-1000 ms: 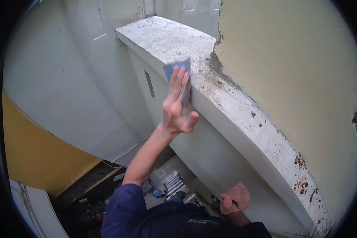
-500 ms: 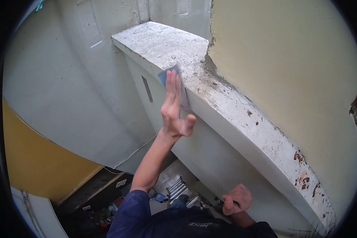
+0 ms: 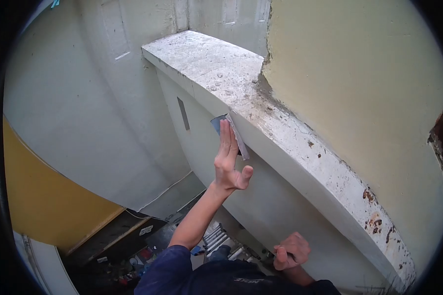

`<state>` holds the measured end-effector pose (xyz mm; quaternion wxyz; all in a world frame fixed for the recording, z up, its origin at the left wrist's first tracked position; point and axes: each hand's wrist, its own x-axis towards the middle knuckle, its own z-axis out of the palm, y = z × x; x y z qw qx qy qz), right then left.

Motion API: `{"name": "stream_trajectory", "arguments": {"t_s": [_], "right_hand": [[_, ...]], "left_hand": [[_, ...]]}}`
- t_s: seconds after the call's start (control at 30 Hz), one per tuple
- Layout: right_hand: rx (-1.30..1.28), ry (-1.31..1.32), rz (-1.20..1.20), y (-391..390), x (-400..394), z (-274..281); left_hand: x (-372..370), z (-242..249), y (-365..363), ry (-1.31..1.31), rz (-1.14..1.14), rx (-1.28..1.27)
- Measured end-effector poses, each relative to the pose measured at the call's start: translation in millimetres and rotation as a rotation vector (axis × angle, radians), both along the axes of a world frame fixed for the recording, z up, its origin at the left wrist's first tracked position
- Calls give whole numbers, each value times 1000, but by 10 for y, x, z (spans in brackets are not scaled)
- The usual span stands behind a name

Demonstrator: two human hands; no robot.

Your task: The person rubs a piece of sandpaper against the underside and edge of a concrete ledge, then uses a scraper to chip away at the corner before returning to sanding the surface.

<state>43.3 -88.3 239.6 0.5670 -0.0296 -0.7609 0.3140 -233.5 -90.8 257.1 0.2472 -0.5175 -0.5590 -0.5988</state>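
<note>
My left hand (image 3: 227,164) has its fingers stretched upward and holds a folded grey-blue sheet (image 3: 216,124), which looks like sandpaper, against the front face of the white ledge (image 3: 300,173). The sheet's pale, worn part (image 3: 238,140) shows to the right of the fingers, and my thumb sticks out to the right. Low in the view, near my body, my right hand (image 3: 292,250) is curled closed. A small dark patch shows between its fingers, too unclear to name.
The ledge top has crumbs and rusty pits. A yellowish wall (image 3: 359,88) with a broken edge rises at right, a grey curved wall (image 3: 83,113) at left. Far below are a ladder (image 3: 215,238) and clutter. A narrow slot (image 3: 183,113) is in the wall.
My left hand and the sheet have moved down and to the right, from the ledge's top edge onto its front face. My right hand is still closed and has barely moved.
</note>
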Motion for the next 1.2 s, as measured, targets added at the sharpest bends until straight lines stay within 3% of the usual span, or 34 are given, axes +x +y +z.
{"name": "stream_trajectory", "arguments": {"t_s": [0.13,0.2,0.27,0.33,0.43,0.5,0.53,0.6,0.73,0.8,0.87,0.93,1.0,1.2], "right_hand": [[33,-53,32,10,-55,55],[168,-198,20,37,-159,207],[151,-226,-13,75,-412,336],[-31,-336,-25,129,-665,458],[-43,-364,-29,248,-1053,575],[27,-371,51,303,-1190,602],[31,-391,56,334,-1232,605],[12,-410,184,371,-1267,584],[4,-508,219,630,-1164,412],[120,-539,220,705,-1146,403],[186,-427,121,693,-1165,386],[625,-596,57,850,-1040,275],[741,-531,44,855,-1093,247],[765,-560,70,879,-1097,255]], "left_hand": [[52,86,-77,46,52,-3],[164,-51,-55,-77,53,-29],[157,-93,-17,-58,84,4],[186,-124,-33,-53,112,38],[246,-19,-160,29,121,136],[393,-20,-350,-174,-159,201],[443,-48,-448,-192,-152,207],[518,-79,-623,-466,-374,10],[331,29,-575,-331,-572,81],[153,136,-548,-339,-662,80],[0,204,-468,-332,-432,118],[-121,455,-213,-437,-167,308],[-326,662,-69,-216,69,342],[-619,653,45,9,23,307]]}}
